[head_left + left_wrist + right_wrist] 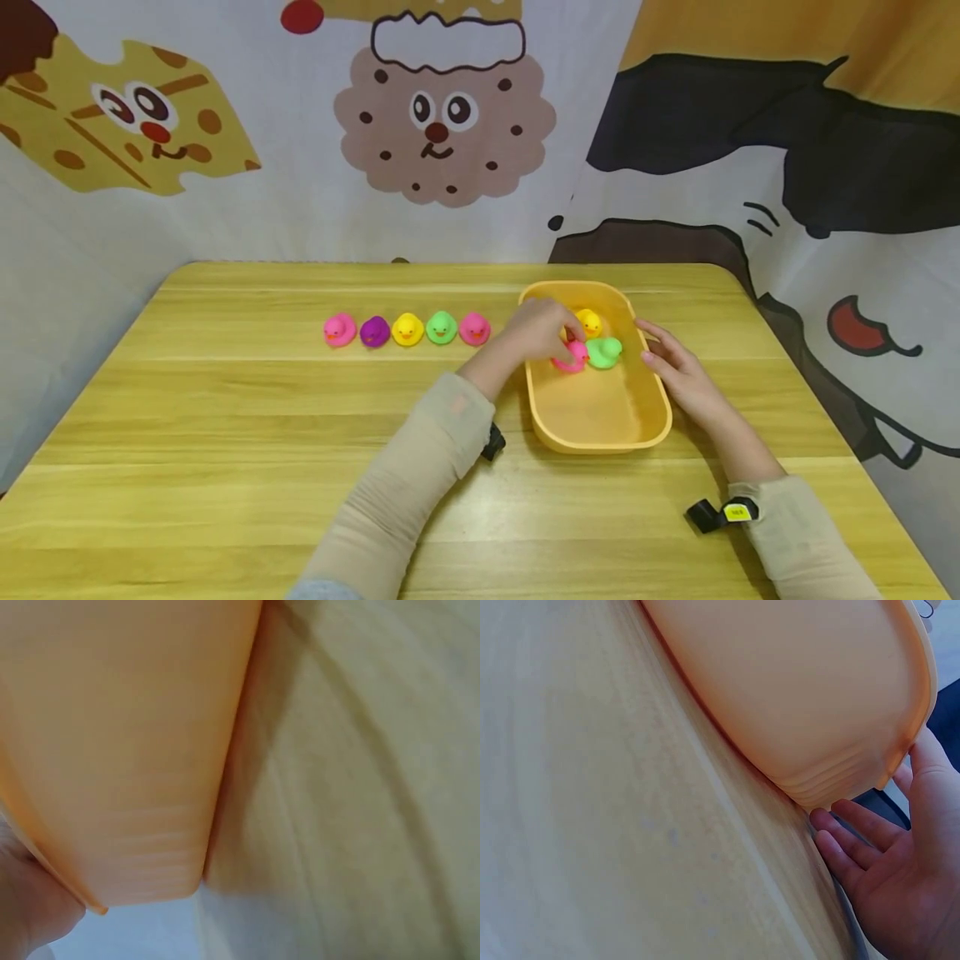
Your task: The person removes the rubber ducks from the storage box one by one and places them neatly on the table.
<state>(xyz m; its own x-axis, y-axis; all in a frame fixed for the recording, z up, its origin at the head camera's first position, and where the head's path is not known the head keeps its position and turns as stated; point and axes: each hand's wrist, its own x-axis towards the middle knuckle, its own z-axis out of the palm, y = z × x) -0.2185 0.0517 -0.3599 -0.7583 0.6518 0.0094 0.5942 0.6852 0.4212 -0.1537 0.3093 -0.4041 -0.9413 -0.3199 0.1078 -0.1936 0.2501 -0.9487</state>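
Observation:
An orange plastic basin (600, 421) stands on the table. My left hand (542, 327) reaches over its left rim and pinches a pink rubber duck (573, 358), partly hidden by the fingers. Touching or close to it inside the basin are a green duck (604, 353) and a yellow duck (590, 322). In the left wrist view the basin's outer wall (135, 750) hides the fingertips. My right hand (900, 877) rests against the basin's right rim, its fingers loosely straight along the outer wall.
Left of the basin, several rubber ducks sit in a row: pink (341, 331), purple (375, 332), yellow (408, 330), green (442, 327) and pink (475, 329). They stand on a wooden table (225, 458). A printed cloth (285, 208) hangs behind its far edge.

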